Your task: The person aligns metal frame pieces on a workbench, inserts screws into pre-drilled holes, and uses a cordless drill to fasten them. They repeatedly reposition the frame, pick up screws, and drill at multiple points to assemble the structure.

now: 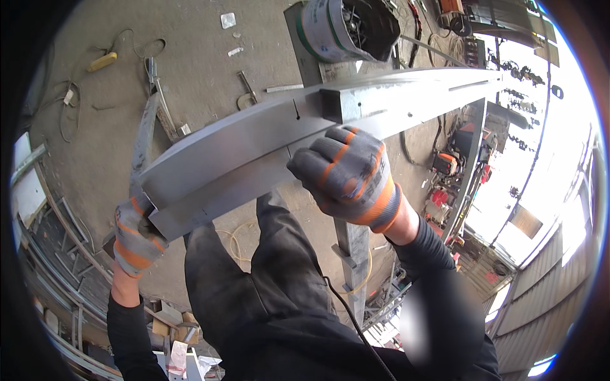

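Note:
A long grey metal channel [216, 152] with folded sides lies across in front of me, from lower left to upper right. My left hand [138, 235], in a grey and orange work glove, wraps round its near left end. Closed over the front edge near the middle is my right hand [349, 174], in a matching glove. Whatever lies inside its curled fingers is hidden. Just beyond the right hand, another metal section [406, 95] with small holes runs along the channel toward the far right. A short dark slot or mark shows on the channel's upper face.
A metal support beam [351, 247] passes beneath the channel, and a slanted metal leg [145, 133] stands at left. A bucket [330, 28] holding small metal parts sits at the far side. A clamp [246, 92], a yellow tool [103, 61] and cables lie on the floor.

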{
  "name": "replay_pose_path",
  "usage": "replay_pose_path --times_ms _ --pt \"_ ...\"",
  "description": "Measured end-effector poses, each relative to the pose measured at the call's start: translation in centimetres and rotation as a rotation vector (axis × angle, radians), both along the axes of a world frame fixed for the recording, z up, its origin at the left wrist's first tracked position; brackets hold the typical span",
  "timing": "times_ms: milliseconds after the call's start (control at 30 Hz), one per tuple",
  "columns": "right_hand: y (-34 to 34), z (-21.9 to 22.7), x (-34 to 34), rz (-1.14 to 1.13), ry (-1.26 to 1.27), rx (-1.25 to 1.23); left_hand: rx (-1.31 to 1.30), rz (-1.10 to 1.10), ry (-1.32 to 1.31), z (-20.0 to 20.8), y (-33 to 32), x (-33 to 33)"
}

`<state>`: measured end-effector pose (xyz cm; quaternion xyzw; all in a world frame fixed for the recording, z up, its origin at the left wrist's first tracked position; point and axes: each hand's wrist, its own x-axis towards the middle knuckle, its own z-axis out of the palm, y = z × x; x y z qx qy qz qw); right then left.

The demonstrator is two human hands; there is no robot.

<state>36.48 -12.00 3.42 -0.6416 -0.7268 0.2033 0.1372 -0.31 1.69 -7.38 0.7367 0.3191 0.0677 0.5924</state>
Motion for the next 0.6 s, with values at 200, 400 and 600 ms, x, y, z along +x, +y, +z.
replay_pose_path --times_ms 200,400,600 --pt "-0.2 -0.2 -0.5 -0.158 0.159 -0.007 0.076 -0.040 -0.012 -0.1 0.4 0.1" --pt "-0.5 -0.5 -1.6 -0.361 0.275 -0.138 0.172 -0.029 -0.042 -0.9 0.4 -0.6" --pt "0.0 -0.6 -1.3 -0.228 0.213 -0.070 0.077 -0.019 -0.006 -1.0 0.2 -0.8"
